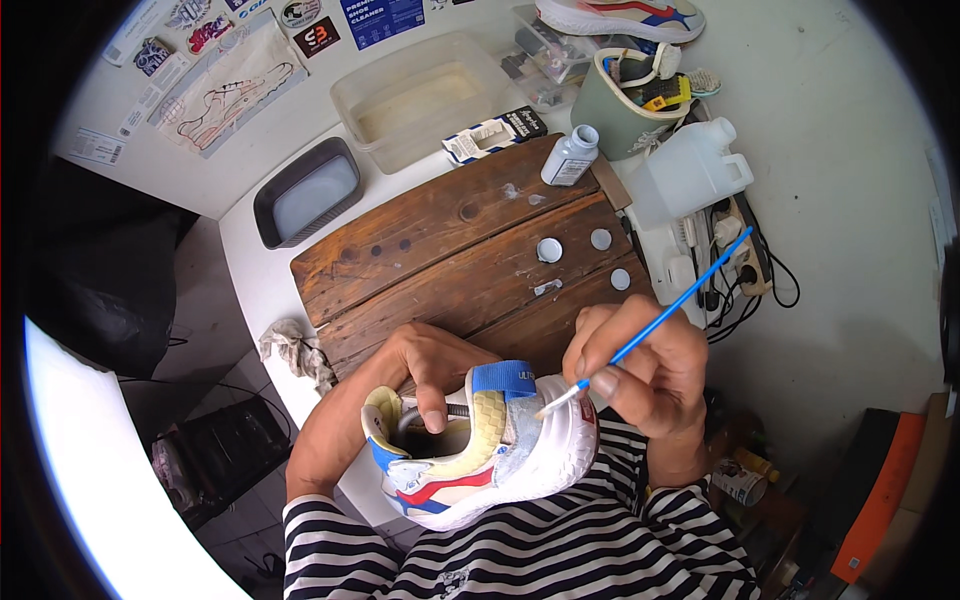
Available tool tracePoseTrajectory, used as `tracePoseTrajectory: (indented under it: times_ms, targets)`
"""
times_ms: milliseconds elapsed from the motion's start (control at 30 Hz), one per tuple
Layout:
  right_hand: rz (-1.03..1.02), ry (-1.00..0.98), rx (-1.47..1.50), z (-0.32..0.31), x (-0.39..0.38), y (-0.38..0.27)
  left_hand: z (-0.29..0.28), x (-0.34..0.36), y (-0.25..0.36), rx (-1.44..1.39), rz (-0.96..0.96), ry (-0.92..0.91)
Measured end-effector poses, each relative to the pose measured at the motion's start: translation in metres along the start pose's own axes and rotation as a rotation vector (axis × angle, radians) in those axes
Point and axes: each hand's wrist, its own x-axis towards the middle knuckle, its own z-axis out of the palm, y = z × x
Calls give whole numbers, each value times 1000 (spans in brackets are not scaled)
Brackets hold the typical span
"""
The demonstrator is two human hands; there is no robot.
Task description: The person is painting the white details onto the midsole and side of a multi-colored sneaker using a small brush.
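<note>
A white sneaker [455, 488] with red, blue and cream panels and a blue pull strap is held close to my striped shirt. My left hand [430, 360] grips it, the thumb over the opening beside a dark coiled piece inside; the other fingers are hidden behind the shoe. In a pinch, my right hand [655, 365] holds a thin paintbrush [685, 294] by its blue handle. Its pale tip meets the grey patch near the sneaker's toe, seemingly touching it.
On the wooden board [400, 270] stand a white bottle [571, 157], a small round cup [549, 250] and pale discs [600, 240]. Behind lie a clear tub [350, 95] and dark tray [262, 215]. A jug [690, 175], brush bucket [600, 105] and power strip [752, 250] line the right; a rag [295, 350], the left.
</note>
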Motion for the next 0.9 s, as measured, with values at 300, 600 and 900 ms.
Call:
tracePoseTrajectory:
  times_ms: [300,600,900]
  targets:
    - [-38,76,42,2,-1,9,1,3,5,-35,9,0]
    - [-81,183,242,-9,-8,8,-10,10,-23,-68,64,-185]
    - [-137,575,268,-4,-53,27,3,0,-14,597,147,116]
